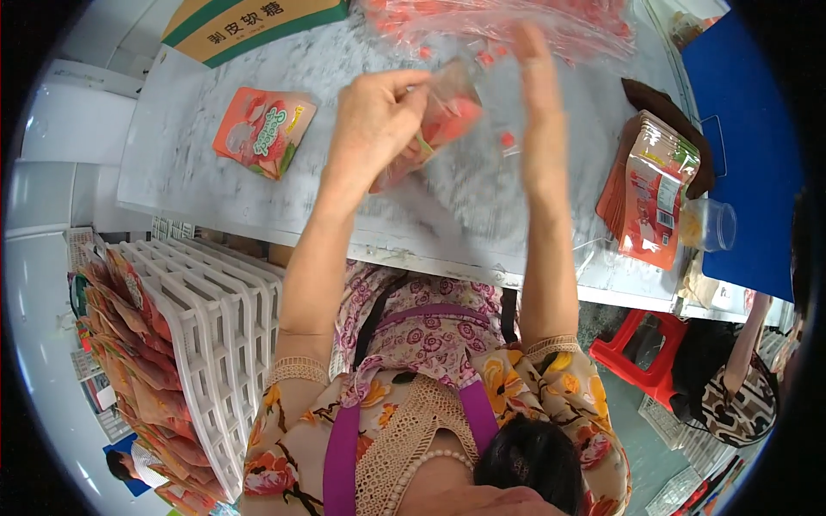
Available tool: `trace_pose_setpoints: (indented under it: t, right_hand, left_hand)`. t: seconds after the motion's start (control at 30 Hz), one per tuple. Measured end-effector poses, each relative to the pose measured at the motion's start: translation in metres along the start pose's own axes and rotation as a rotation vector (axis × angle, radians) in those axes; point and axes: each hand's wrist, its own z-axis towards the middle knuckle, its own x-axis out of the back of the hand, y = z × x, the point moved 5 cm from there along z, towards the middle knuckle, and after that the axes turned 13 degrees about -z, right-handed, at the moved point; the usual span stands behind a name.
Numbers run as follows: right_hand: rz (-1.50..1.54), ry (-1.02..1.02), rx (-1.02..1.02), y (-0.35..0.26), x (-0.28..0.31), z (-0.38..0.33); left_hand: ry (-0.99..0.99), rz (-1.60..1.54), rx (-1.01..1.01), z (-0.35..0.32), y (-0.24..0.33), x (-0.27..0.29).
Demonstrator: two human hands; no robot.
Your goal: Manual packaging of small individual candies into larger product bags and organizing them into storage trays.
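Clear pouch (443, 120) of red candies sits above the white table (215, 185), pinched shut in the left hand (374, 120). Right hand (535, 95), just right of pouch, blurred, fingers extended, holding nothing visible. Risk: loose pinch tilts pouch, candies spill among loose red candies (508, 138) beside the pouch.

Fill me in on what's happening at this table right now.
A person stands at a white worktable with both arms raised over it. The left hand grips a clear pouch with red pieces inside. The right hand is blurred, open and stretched toward a heap of red sweets in clear plastic at the far edge. One printed orange pouch lies flat to the left; a stack of similar pouches sits at the right beside a clear plastic cup.
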Motion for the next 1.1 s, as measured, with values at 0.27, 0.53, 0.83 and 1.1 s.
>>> trace_pose_setpoints:
  t: [0.27, 0.53, 0.83, 1.1]
  right_hand:
    - [-0.549, -0.163, 0.089, 0.101, -0.033, -0.058]
    - [-0.341, 0.016, -0.097, 0.118, 0.069, -0.11]
    - [-0.074, -0.01, -0.253, 0.126, 0.054, -0.151]
    - [-0.122, 0.013, 0.425, -0.056, 0.096, -0.006]
  left_hand:
    - [-0.072, 0.282, -0.059, 0.013, 0.039, 0.014]
    - [-0.084, 0.1, -0.197, 0.012, 0.024, 0.028]
    - [-0.05, -0.103, -0.124, -0.016, 0.006, 0.012]
    - [-0.004, -0.054, -0.076, -0.032, 0.008, -0.011]
